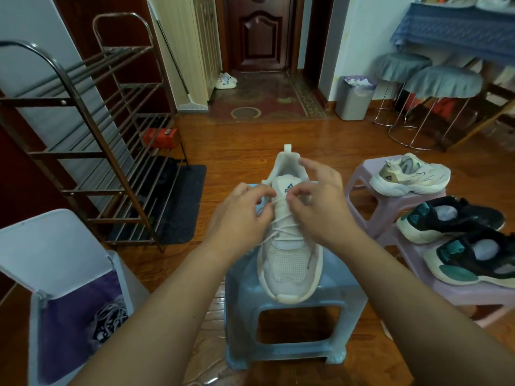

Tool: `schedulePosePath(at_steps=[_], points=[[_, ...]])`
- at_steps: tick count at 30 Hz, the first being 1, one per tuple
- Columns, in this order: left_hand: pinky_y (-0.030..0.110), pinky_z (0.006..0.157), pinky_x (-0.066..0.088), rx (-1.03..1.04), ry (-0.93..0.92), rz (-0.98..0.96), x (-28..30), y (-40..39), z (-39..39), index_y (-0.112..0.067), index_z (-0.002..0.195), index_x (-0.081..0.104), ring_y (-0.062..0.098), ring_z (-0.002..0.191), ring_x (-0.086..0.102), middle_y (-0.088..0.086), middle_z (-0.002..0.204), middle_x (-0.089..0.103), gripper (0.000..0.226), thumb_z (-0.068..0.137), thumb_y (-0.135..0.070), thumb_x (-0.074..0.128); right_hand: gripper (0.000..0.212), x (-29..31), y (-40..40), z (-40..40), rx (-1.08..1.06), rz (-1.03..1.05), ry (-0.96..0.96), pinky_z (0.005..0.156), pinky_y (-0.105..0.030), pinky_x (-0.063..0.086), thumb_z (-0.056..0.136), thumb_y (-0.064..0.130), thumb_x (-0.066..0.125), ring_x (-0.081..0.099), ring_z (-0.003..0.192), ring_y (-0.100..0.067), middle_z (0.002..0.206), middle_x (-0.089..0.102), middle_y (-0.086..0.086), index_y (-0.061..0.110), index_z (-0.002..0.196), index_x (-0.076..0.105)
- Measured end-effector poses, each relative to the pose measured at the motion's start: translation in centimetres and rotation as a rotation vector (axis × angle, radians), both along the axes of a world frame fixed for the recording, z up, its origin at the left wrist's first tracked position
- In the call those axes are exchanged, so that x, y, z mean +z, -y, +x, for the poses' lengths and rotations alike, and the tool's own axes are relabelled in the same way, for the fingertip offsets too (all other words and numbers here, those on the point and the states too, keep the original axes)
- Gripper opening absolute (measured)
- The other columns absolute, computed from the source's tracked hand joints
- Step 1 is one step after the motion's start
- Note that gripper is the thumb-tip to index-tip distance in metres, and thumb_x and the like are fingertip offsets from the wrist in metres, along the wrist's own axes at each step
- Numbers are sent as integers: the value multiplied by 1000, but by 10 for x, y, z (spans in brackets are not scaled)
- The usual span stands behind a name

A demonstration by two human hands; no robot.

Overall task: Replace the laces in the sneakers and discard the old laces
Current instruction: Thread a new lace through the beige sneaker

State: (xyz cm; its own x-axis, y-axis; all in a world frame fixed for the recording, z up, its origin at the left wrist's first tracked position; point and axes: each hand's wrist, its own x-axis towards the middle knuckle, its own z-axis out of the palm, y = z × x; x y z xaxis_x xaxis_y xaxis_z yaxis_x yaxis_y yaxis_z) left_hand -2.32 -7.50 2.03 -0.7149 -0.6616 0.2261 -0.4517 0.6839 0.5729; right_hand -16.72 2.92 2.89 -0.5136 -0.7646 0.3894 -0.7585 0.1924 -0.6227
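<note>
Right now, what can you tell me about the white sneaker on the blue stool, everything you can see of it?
The white sneaker looks like perforated leather or synthetic with a thick, off-white sole. It sits upright on the blue plastic stool, toe toward the camera, heel with its pull tab pointing away. The tongue carries a small blue triangular logo. A white lace crisscrosses the lower eyelets. The left hand and right hand both work at the top eyelets, fingers curled and pinching the lace.
</note>
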Motion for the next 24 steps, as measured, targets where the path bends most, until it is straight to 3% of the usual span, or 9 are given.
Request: schedulePosePath(at_steps=[2, 4, 6, 8, 10, 12, 14, 17, 24], points=[[26, 66, 42, 21, -16, 9, 0, 1, 1, -43, 117, 63, 9, 88, 55, -13, 107, 52, 19, 102, -37, 53, 8, 13, -19, -25, -154, -66, 282, 106, -26, 37, 94, 20, 67, 43, 135, -19, 146, 51, 3, 16, 89, 73], [29, 70, 47, 35, -28, 33, -1, 1, 2, -43, 114, 63, 10, 92, 56, -15, 109, 54, 17, 102, -37, 52, 12, 21, -44, -59, -286, -435, 945, 96, -43, 54, 95, 16, 60, 62, 121, -30, 134, 63, -15, 9, 100, 68], [34, 79, 51, 28, -27, 58, -2, 1, 3, -44, 116, 62, 10, 98, 57, -17, 116, 54, 19, 102, -40, 51, 23, 24, -69, -79, -207, -923, 1542, 81, -38, 60, 100, 8, 49, 73, 96, -24, 109, 72, -15, 1, 120, 60], [36, 88, 50, 5, -5, 76, -1, -1, 4, -46, 122, 60, 9, 109, 56, -19, 126, 54, 24, 100, -48, 51, 17, 24, -78, -83, -147, -946, 1676, 54, -22, 47, 104, 12, 44, 56, 61, -6, 76, 58, 2, 6, 110, 59], [37, 95, 47, -29, 42, 77, 2, -3, 4, -47, 131, 55, 7, 121, 52, -21, 139, 51, 35, 98, -57, 51, 18, 33, -68, -66, -198, -440, 1159, 47, -21, 32, 104, 28, 49, 40, 54, -9, 70, 45, 4, 18, 90, 56], [38, 97, 47, -63, 92, 52, 3, -5, 5, -48, 136, 50, 7, 125, 51, -22, 145, 48, 41, 97, -60, 51, 19, 32, -55, -44, -137, 76, 417, 50, -25, 41, 96, 49, 60, 50, 58, -10, 71, 54, 7, 29, 95, 61], [36, 92, 47, -74, 112, 27, 3, -5, 7, -47, 136, 50, 8, 122, 54, -23, 144, 50, 40, 97, -55, 49, 26, 19, -45, -32, 7, 363, -46, 53, -27, 43, 87, 59, 65, 54, 57, -8, 65, 54, 12, 34, 95, 66], [32, 86, 43, -50, 85, 40, 4, -3, 9, -44, 135, 55, 7, 114, 55, -22, 139, 55, 37, 99, -42, 47, 23, 9, -49, -38, 15, 464, -234, 58, -30, 40, 94, 45, 65, 57, 64, -9, 67, 59, 10, 24, 92, 75], [38, 103, 46, -49, 2, 118, 5, -5, 6, -43, 133, 63, 3, 126, 51, -21, 140, 57, 49, 94, -43, 33, 26, 3, -82, -46, 115, 506, -124, 52, -20, 34, 94, 48, 65, 55, 55, -6, 59, 61, 5, 27, 80, 72]])
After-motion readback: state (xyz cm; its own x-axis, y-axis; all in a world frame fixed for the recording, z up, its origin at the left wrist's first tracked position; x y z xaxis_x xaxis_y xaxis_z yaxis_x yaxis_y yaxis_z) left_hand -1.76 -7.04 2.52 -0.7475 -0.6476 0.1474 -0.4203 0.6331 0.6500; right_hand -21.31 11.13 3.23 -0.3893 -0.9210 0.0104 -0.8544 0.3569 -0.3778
